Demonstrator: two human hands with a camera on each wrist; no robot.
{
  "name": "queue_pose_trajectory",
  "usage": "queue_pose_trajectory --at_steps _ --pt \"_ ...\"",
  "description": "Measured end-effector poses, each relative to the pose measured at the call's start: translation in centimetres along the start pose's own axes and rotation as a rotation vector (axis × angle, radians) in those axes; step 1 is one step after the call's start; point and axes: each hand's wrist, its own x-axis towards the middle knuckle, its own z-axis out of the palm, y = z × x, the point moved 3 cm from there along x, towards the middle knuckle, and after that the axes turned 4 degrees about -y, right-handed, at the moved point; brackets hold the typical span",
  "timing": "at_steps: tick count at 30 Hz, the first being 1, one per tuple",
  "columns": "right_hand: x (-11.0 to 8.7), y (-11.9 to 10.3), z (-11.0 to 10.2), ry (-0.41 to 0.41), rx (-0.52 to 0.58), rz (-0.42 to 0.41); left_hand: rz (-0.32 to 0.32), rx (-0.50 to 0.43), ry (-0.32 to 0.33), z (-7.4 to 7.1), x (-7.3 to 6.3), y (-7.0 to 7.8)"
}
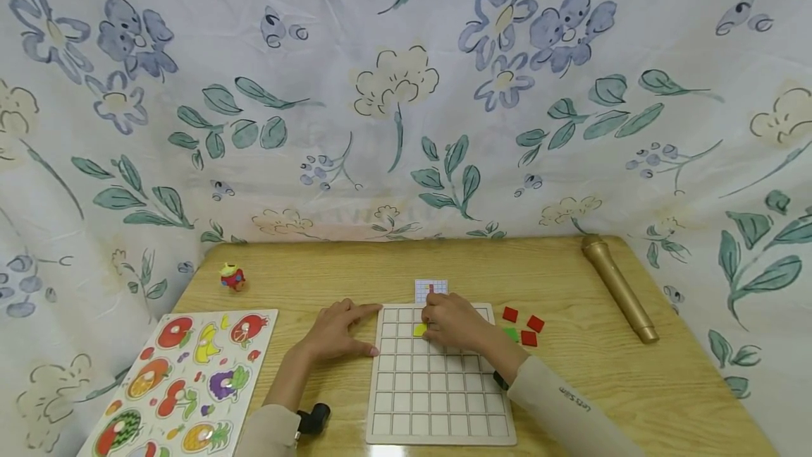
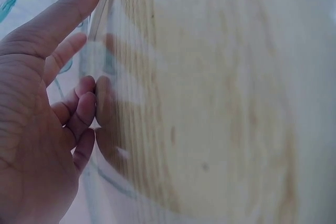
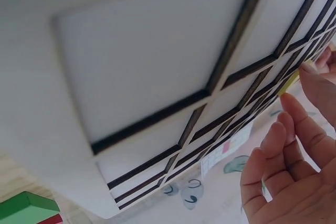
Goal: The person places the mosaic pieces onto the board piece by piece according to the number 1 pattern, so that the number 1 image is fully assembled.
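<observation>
A wooden grid board (image 1: 440, 439) lies flat on the table with rows of square cells. At its upper part my right hand (image 1: 453, 323) pinches a yellow square tile (image 1: 419, 330) between thumb and index finger. The right wrist view shows this yellow tile (image 3: 289, 82) low against the grid, at the fingertips. My left hand (image 1: 333, 331) rests on the table at the board's left edge, thumb and index finger spread and touching it. In the left wrist view, that hand (image 2: 34, 108) has its other fingers loosely bent. A small card (image 1: 421, 289) printed with a grid pattern sits just behind the board, partly covered by my right hand.
Right of the board lie red tiles (image 1: 536, 324) and a green tile (image 1: 511, 334). A gold microphone (image 1: 620, 289) lies at the back right. On the left are a fruit puzzle board (image 1: 269, 326) and a small toy figure (image 1: 232, 277). A floral curtain (image 1: 355, 147) hangs behind the table.
</observation>
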Motion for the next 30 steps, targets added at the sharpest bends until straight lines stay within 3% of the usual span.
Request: queue_pose_trajectory --at_steps 20,30 --pt "-0.1 0.0 0.0 -0.001 0.020 -0.013 -0.017 -0.004 -0.011 0.0 0.2 0.1" --pt "-1.1 1.3 -2.0 -0.022 0.144 0.090 -0.011 -0.002 -0.007 -0.1 0.1 0.2"
